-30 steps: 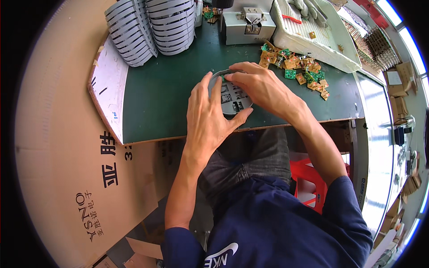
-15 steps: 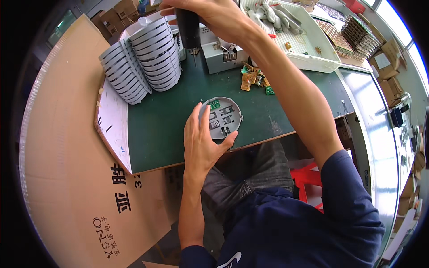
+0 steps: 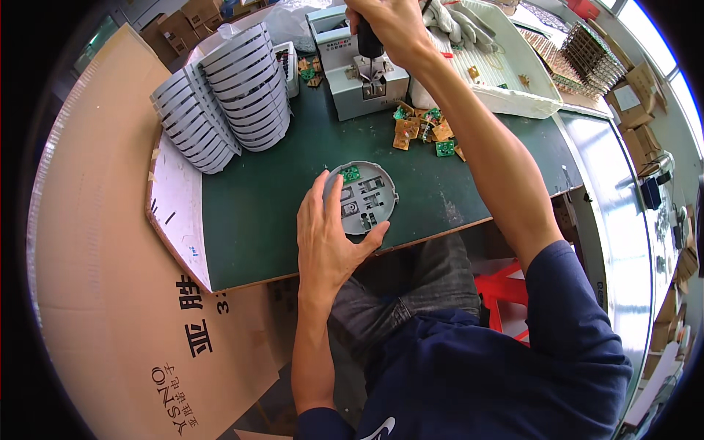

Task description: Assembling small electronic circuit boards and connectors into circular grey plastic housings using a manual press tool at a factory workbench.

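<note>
A round grey plastic housing (image 3: 369,196) lies on the green work surface, its inner side with cut-outs facing up. A small green circuit board (image 3: 350,174) sits at its upper left edge. My left hand (image 3: 326,235) is curved round the housing's left and near rim, thumb at the near right. Farther off, my right hand (image 3: 396,29) grips a black electric screwdriver (image 3: 370,42), held upright with its bit pointing down. That bit is at the front opening of a light grey screw feeder (image 3: 352,103); whether it touches a screw is too small to tell.
Two tall stacks of grey housings (image 3: 246,88) stand at the left. Loose brown and green circuit boards (image 3: 422,130) lie right of the feeder. Behind them is a white tray (image 3: 539,106) with grey gloves (image 3: 462,28). A large cardboard sheet (image 3: 95,220) borders the left side.
My right hand has carried the screwdriver to the right, from beside the screw feeder to its front opening. My left hand stays on the housing.
</note>
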Motion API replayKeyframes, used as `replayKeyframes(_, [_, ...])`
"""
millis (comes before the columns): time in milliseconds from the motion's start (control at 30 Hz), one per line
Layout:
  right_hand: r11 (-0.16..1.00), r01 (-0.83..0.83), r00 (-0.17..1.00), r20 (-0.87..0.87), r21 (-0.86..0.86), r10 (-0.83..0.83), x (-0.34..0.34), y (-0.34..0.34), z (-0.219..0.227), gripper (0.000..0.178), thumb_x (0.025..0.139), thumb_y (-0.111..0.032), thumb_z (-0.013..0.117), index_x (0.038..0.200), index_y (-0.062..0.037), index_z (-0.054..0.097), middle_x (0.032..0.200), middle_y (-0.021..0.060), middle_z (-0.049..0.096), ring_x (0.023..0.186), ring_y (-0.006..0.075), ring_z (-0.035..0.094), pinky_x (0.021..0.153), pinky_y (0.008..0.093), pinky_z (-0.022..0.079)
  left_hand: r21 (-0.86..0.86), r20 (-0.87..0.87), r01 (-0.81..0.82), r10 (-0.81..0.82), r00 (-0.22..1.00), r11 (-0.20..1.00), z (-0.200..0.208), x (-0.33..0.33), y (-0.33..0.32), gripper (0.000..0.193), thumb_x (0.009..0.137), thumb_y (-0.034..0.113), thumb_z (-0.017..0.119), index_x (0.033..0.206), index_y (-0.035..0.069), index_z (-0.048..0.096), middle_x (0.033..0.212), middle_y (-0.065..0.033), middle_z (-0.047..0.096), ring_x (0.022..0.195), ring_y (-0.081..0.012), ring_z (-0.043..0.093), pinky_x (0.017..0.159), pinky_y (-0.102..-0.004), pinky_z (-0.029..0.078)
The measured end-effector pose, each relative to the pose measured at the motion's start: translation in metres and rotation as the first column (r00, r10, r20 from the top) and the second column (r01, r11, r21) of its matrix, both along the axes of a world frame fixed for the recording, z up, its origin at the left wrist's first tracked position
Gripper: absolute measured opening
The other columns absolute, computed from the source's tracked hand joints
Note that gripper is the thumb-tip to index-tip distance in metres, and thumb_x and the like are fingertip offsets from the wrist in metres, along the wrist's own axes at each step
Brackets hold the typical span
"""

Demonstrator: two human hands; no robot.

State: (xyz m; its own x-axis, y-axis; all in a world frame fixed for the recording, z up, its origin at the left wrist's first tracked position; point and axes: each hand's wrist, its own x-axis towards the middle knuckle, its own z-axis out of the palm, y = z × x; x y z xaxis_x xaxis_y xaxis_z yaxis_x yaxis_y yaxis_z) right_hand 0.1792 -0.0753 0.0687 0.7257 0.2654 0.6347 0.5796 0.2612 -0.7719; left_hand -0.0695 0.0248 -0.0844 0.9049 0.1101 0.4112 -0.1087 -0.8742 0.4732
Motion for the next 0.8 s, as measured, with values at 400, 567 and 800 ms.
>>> replayKeyframes(400, [0.941, -0.335, 0.929, -0.148, 0.054, 0.339, -0.083, -0.01, -0.028, 0.055, 0.099, -0.018, 0.067, 0.146, 0.002, 0.049, 0.068, 0.0, 0.057, 0.057, 0.009, 0.054, 0.055, 0.0272, 0.046, 0.028, 0.026, 0.005, -0.006, 1.0, 1.0, -0.002, 0.002, 0.002, 0.087, 0.08, 0.05, 0.081, 0.142, -0.004, 0.052, 0.15, -0.0209, 0.045, 0.135, -0.0389, 0.048, 0.113, -0.0492, 0.041])
replayKeyframes(567, [0.928, -0.369, 0.912, -0.175, 0.044, 0.371, -0.094, 0.001, -0.042, 0.034, 0.099, -0.016, 0.069, 0.126, 0.0006, 0.059, 0.068, 0.0007, 0.058, 0.056, 0.0084, 0.054, 0.052, 0.0259, 0.044, 0.007, 0.007, 0.004, -0.004, 1.0, 1.0, -0.001, 0.002, 0.001, 0.086, 0.082, 0.049, 0.081, 0.145, 0.0, 0.049, 0.151, -0.0198, 0.046, 0.136, -0.0392, 0.047, 0.113, -0.0494, 0.04])
replayKeyframes(800, [0.937, -0.349, 0.914, -0.232, -0.028, 0.333, -0.097, 0.005, -0.046, 0.03, 0.099, -0.017, 0.07, 0.121, -0.0006, 0.059, 0.069, 0.0006, 0.059, 0.055, 0.0077, 0.054, 0.05, 0.0258, 0.043, 0.023, 0.024, 0.003, -0.003, 1.0, 1.0, -0.004, 0.002, 0.001, 0.087, 0.082, 0.048, 0.082, 0.146, 0.001, 0.047, 0.15, -0.0198, 0.046, 0.135, -0.0391, 0.047, 0.113, -0.0497, 0.04])
